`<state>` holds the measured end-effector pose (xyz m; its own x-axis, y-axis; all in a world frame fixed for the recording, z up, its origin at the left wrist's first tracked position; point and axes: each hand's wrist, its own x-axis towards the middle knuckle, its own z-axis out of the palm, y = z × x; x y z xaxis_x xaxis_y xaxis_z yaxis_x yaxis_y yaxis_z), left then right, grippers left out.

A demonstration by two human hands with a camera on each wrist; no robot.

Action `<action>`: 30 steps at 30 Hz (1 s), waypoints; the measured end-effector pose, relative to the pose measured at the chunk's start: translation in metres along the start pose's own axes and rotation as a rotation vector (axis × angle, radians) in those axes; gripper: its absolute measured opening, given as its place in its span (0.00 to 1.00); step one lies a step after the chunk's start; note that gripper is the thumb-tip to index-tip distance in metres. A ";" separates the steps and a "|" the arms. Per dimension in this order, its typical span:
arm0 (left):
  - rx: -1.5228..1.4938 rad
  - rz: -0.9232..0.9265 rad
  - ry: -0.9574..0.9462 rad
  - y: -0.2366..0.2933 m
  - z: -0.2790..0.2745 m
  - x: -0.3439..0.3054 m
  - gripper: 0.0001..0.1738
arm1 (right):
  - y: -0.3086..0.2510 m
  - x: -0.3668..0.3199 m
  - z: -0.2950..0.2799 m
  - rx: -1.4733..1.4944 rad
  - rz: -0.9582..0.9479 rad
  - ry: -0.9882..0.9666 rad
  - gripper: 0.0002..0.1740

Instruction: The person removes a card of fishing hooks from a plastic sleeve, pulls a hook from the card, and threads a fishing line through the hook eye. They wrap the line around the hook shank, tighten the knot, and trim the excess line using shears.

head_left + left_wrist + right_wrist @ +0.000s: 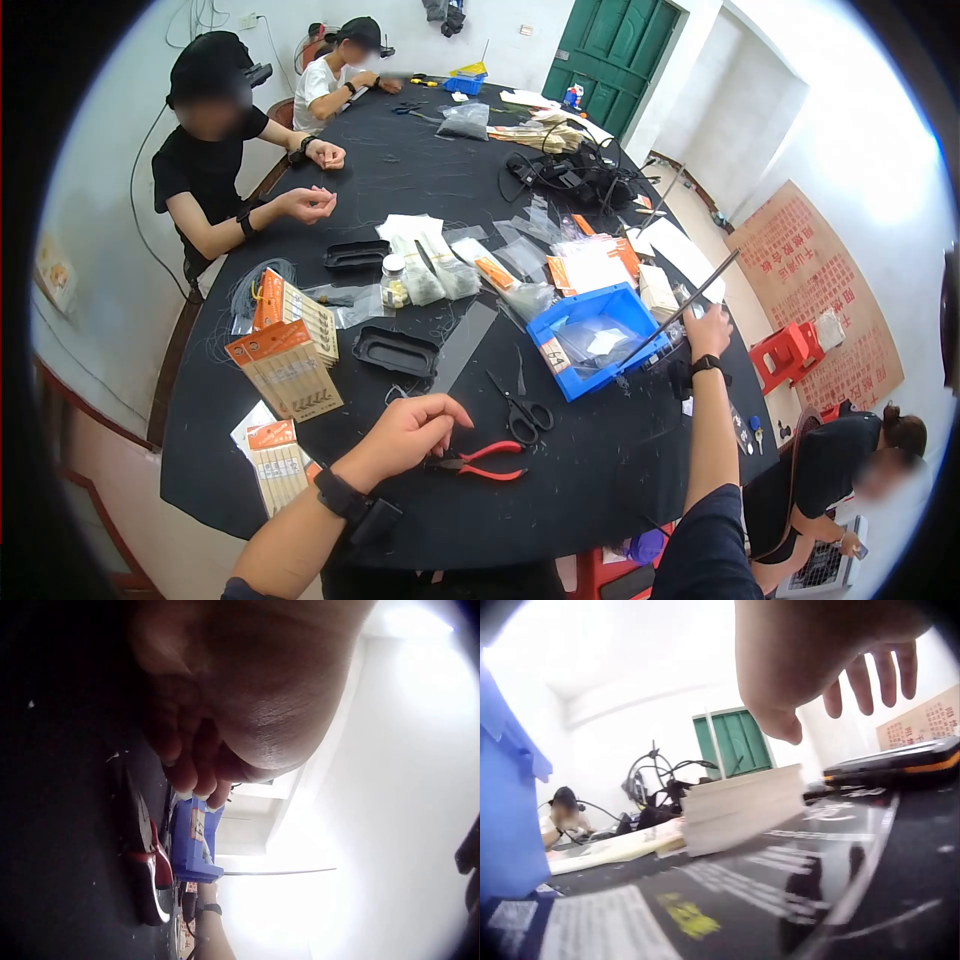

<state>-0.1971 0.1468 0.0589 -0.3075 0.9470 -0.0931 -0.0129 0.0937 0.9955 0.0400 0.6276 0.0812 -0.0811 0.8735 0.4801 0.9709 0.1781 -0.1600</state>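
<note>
1. The left hand [405,435] is loosely curled, gripping nothing visible. The red-handled pliers [492,475] lie just to its right; a careless sweep of its fingers could knock them askew.
2. The scissors [513,403] lie beyond the pliers, farther from that hand. Reaching across without looking could bring its fingertips against the blades; whether these are fully closed I cannot tell.
3. The right hand [708,330] is open, fingers spread and relaxed, with nothing visible in its grasp. The white stack [739,810] stands near it, its edges uneven, so a brush from the thumb could topple or fan it.
4. Left of the right hand, a long thin rod [712,277] slants over the blue bin [562,383]. Catching the rod with the wrist could swing it or jolt the bin.
</note>
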 end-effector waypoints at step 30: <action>0.006 0.031 -0.011 -0.006 0.000 0.000 0.12 | -0.061 -0.003 0.016 0.148 -0.650 0.237 0.07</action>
<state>-0.1973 0.1464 0.0532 -0.2972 0.9528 -0.0626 0.0018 0.0661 0.9978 -0.0223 0.6219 0.0754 -0.5666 0.4498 0.6903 0.7001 0.7046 0.1156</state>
